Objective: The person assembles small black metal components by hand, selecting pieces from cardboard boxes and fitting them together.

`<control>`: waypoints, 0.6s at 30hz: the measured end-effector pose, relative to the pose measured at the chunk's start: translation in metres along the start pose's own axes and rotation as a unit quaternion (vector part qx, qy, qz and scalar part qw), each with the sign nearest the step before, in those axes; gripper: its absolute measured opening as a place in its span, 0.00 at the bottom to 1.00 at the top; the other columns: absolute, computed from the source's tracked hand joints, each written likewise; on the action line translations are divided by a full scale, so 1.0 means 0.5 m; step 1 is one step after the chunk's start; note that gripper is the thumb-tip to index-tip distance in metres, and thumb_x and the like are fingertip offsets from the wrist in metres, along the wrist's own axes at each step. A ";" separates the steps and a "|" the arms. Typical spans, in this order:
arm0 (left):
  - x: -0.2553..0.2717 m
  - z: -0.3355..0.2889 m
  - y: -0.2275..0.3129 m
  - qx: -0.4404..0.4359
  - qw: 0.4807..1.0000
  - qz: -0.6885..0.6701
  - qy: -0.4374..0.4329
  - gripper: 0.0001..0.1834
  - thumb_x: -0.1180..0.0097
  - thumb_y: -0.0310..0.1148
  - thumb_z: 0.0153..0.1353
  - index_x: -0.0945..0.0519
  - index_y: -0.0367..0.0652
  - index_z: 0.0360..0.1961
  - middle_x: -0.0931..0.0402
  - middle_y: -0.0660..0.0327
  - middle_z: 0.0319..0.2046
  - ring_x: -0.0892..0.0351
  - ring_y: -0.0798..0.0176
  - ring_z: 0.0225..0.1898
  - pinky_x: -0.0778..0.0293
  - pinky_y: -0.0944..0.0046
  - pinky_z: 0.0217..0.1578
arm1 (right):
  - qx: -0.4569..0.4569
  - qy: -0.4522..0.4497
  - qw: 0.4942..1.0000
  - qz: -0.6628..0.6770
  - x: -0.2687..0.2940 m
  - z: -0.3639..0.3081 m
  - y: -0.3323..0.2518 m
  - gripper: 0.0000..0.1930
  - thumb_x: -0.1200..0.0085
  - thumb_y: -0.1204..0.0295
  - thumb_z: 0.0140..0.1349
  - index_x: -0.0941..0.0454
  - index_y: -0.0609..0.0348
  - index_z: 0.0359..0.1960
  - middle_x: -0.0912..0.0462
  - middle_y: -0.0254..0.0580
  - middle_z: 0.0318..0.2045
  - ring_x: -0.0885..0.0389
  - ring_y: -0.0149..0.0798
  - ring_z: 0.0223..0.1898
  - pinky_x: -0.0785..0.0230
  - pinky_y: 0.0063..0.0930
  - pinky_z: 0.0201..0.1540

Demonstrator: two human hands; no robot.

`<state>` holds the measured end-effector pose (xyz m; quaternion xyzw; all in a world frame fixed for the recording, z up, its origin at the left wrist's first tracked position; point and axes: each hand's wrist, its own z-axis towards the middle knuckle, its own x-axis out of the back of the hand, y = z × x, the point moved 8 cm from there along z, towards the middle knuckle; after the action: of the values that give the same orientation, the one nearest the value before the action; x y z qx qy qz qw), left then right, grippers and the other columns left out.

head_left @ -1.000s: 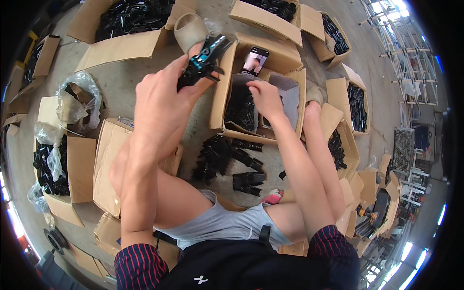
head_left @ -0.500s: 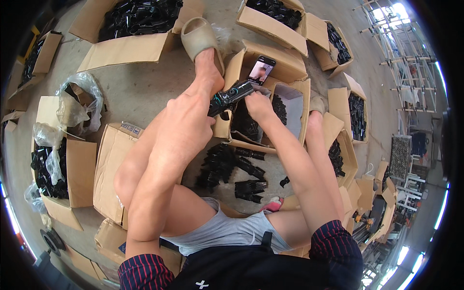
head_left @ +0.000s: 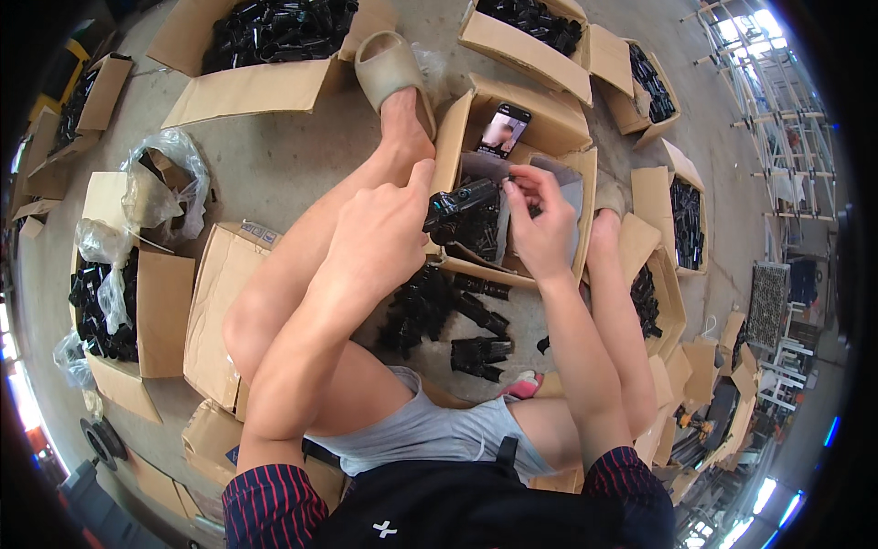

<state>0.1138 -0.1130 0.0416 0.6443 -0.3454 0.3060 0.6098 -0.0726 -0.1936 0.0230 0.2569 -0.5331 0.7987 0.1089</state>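
Observation:
My left hand (head_left: 380, 233) is closed around a glossy black plastic part (head_left: 465, 199) with teal markings, over a cardboard box (head_left: 445, 165) between my feet. Just right of the part's end, my right hand (head_left: 546, 224) pinches thumb and fingers together on something small and dark, too small to name. Below both hands, the box holds small black pieces (head_left: 480, 240) on one side of a grey divider. A lit phone (head_left: 503, 131) leans against the box's far side. More black parts (head_left: 416, 316) lie in a pile on the floor between my legs.
Open cartons of black parts stand all around: a large one (head_left: 247, 91) at far left, one (head_left: 526, 55) at the back, another (head_left: 160, 316) at left with plastic bags. A metal rack (head_left: 768, 110) stands at far right. My slippered foot (head_left: 389, 73) is beside the middle box.
My right hand has turned over and come up from inside the box to the part's end, fingers now pinched. The black part has shifted slightly right and down in my left hand.

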 end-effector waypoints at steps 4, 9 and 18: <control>-0.024 -0.004 0.012 0.020 0.999 0.004 -0.049 0.41 0.33 0.23 0.48 0.37 0.35 0.64 0.19 0.43 0.29 0.19 0.36 0.38 0.26 0.43 0.39 | 0.060 -0.021 0.995 0.074 0.000 -0.033 -0.120 0.09 0.37 0.79 0.59 0.18 0.62 0.40 0.16 0.45 0.32 0.15 0.41 0.34 0.23 0.31 0.38; -0.040 -0.004 0.028 -0.015 0.999 0.019 -0.029 0.44 0.32 0.23 0.46 0.39 0.34 0.66 0.19 0.44 0.26 0.18 0.38 0.33 0.25 0.43 0.35 | 0.169 -0.077 0.981 -0.048 -0.033 -0.058 -0.153 0.06 0.34 0.76 0.56 0.18 0.58 0.35 0.17 0.40 0.30 0.19 0.43 0.34 0.29 0.36 0.39; -0.040 -0.009 0.043 -0.021 0.999 0.026 -0.023 0.45 0.32 0.24 0.45 0.38 0.34 0.66 0.19 0.44 0.24 0.18 0.39 0.29 0.24 0.44 0.32 | 0.210 -0.116 0.964 -0.113 -0.053 -0.065 -0.152 0.04 0.35 0.75 0.54 0.16 0.55 0.32 0.17 0.33 0.29 0.20 0.38 0.37 0.35 0.34 0.47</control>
<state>0.0849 -0.1072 0.0376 0.6293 -0.3823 0.2997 0.6066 -0.0256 -0.1302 0.0597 0.4233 -0.3303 0.8399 0.0795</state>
